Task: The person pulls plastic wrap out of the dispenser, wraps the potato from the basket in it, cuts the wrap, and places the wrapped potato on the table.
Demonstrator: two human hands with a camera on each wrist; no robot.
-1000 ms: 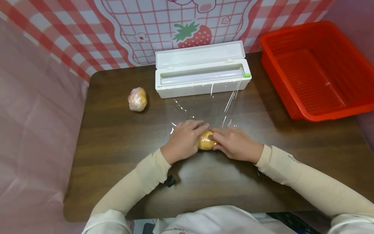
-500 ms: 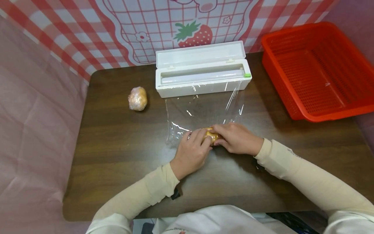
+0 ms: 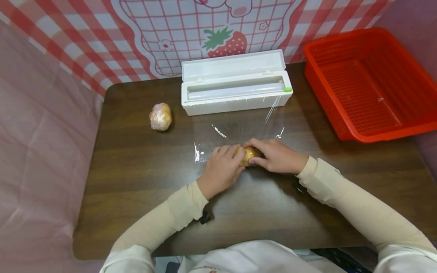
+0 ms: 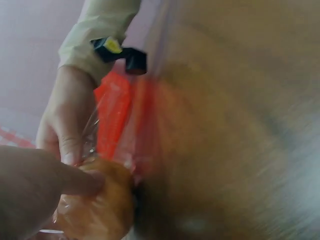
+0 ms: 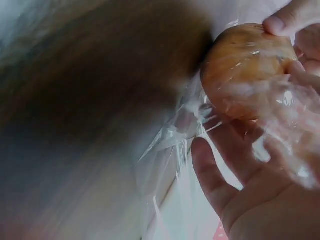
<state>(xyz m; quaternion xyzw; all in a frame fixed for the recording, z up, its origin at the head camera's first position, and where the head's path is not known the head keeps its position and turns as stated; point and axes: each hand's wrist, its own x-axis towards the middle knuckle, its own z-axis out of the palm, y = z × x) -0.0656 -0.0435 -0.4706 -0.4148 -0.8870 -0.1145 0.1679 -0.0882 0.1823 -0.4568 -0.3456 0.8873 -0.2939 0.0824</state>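
Between my two hands is a round yellow-orange fruit (image 3: pixel 250 155), its kind unclear, with shiny plastic wrap around it. My left hand (image 3: pixel 221 168) holds its left side, the thumb lying on it. From the right, my right hand (image 3: pixel 280 156) grips it with thumb and fingers. Clear plastic wrap (image 3: pixel 235 127) stretches from the fruit back to a white wrap dispenser box (image 3: pixel 235 106). In the right wrist view the fruit (image 5: pixel 245 70) shows glossy under the film, with loose wrap bunched beside it. The left wrist view has the thumb pressed on the fruit (image 4: pixel 107 210).
The dispenser's lid (image 3: pixel 233 64) is up, and a roll (image 3: pixel 235 91) lies inside. A film-wrapped fruit (image 3: pixel 161 116) rests at the left of the wooden table (image 3: pixel 136 163). At the right stands a red plastic basket (image 3: pixel 341 110). A patterned cloth (image 3: pixel 170 22) hangs behind.
The fruit and both hands have moved a little forward and right, towards the dispenser. My left hand has shifted its hold, and its thumb now lies on the fruit.
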